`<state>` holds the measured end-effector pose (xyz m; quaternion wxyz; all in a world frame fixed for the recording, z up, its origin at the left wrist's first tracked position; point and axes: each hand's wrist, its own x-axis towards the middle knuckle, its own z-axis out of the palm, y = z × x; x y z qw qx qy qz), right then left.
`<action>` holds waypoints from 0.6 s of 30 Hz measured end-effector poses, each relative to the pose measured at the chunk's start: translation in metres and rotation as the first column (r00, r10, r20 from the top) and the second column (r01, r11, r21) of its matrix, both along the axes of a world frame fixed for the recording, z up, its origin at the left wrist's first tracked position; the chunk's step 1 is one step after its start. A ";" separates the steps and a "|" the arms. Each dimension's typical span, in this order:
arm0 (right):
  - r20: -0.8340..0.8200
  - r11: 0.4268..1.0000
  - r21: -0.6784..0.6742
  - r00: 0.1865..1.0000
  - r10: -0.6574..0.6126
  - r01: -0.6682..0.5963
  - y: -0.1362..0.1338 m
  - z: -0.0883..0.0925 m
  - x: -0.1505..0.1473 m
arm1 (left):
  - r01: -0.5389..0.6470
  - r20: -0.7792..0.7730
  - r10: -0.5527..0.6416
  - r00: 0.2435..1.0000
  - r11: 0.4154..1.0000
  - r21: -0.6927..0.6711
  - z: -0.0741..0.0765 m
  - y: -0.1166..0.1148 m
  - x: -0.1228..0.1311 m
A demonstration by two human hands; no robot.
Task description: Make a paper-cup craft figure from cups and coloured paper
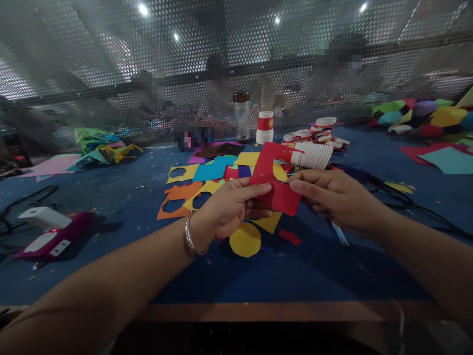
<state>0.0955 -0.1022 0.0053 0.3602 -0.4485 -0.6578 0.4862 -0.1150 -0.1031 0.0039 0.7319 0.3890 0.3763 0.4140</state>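
My left hand (229,204), with a silver bracelet at the wrist, pinches a red paper sheet (281,198) between thumb and fingers. A curved piece is cut out of the sheet's upper right side. My right hand (328,195) is closed at the sheet's right edge, on a thin metal tool (275,179) lying across the red paper; its kind is mostly hidden by the fingers. Below the hands lies a yellow paper disc (245,240) with small red scraps (289,236) beside it. Left of the sheet are orange paper (173,209) and yellow paper (192,172) with round holes.
Stacked paper cups (312,155) lie on their side behind my right hand, with upright cups (265,129) and a glass jar (242,118) farther back. A purple power strip (55,239) sits left. Black cables (391,195) run right. Perforated metal screen (207,59) stands behind.
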 end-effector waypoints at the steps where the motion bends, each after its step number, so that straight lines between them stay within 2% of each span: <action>1: 0.006 1.000 0.007 1.000 0.002 -0.002 0.000 -0.001 0.001 | 0.003 0.001 -0.003 1.000 1.000 -0.001 0.000 0.000 0.000; 18: 0.026 0.998 0.048 0.999 0.036 -0.038 0.000 0.001 0.000 | 0.069 -0.010 -0.069 0.998 0.998 -0.004 0.001 -0.001 0.000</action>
